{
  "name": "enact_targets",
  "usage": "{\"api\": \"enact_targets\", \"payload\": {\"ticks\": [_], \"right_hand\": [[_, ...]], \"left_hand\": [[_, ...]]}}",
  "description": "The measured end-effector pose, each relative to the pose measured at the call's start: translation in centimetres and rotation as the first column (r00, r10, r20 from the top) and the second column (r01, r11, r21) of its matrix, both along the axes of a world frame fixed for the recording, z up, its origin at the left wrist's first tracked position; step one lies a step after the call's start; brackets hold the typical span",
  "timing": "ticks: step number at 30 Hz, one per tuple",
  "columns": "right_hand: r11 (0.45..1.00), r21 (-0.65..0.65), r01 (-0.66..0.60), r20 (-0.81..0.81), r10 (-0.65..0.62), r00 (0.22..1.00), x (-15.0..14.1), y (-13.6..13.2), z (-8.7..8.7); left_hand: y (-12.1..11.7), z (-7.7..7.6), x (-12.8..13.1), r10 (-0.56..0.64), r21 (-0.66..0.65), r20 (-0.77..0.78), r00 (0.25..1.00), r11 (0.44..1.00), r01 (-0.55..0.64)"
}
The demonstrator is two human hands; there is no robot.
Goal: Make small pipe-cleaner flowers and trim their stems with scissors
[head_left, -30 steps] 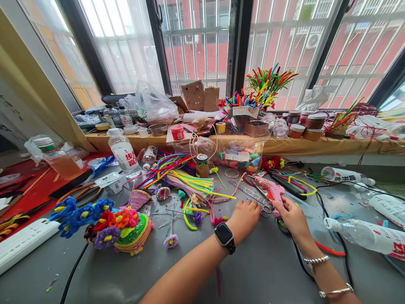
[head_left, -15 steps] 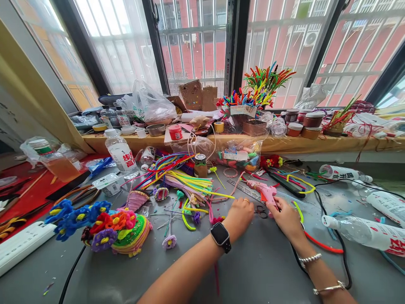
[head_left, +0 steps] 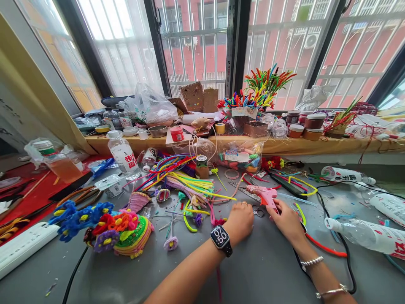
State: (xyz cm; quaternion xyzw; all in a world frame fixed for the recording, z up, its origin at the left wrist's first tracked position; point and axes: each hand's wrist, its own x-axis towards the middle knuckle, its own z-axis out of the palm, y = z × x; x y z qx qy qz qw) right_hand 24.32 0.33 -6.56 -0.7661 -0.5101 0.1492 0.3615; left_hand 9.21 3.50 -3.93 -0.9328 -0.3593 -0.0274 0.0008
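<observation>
My right hand (head_left: 286, 219) is closed round the handle of a pink glue gun (head_left: 265, 194), which lies low over the grey table (head_left: 259, 270) with its nozzle pointing left. My left hand (head_left: 242, 219), with a ring and a smartwatch (head_left: 220, 238) on the wrist, rests on the table just left of it. Its fingers are curled under, and what they hold is hidden. Small scissors (head_left: 258, 210) lie between the two hands. A metal ruler (head_left: 245, 191) lies just beyond them.
A pile of coloured pipe cleaners (head_left: 186, 177) and a pipe-cleaner flower piece (head_left: 117, 228) lie to the left. A water bottle (head_left: 123, 154) stands behind them. Bottles lie at the right (head_left: 367, 234) beside a black cable (head_left: 346, 257). A white power strip (head_left: 22, 247) sits far left. The windowsill (head_left: 316, 145) holds jars.
Both hands and the glue gun have shifted a little left and nearer to me; the hands are closer together over the scissors.
</observation>
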Motion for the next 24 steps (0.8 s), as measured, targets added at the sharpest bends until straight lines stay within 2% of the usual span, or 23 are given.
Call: {"api": "enact_targets", "payload": {"ticks": [8,16,24], "right_hand": [[1.0,0.001,-0.003,0.056,0.003,0.998,-0.3,-0.1,0.1],[1.0,0.003,-0.012,0.114,0.011,0.993,-0.3,0.0,0.0],[0.991,0.095,-0.091,0.191,0.072,0.979,0.1,-0.1,-0.6]], "left_hand": [[-0.5,0.9,-0.3,0.019,-0.002,-0.042,0.999,1.0,-0.019],[0.0,1.7,-0.8,-0.06,-0.063,-0.096,0.994,0.997,0.054],[0.6,2.8,-2.0,-0.122,-0.107,-0.068,0.99,0.988,0.115]]}}
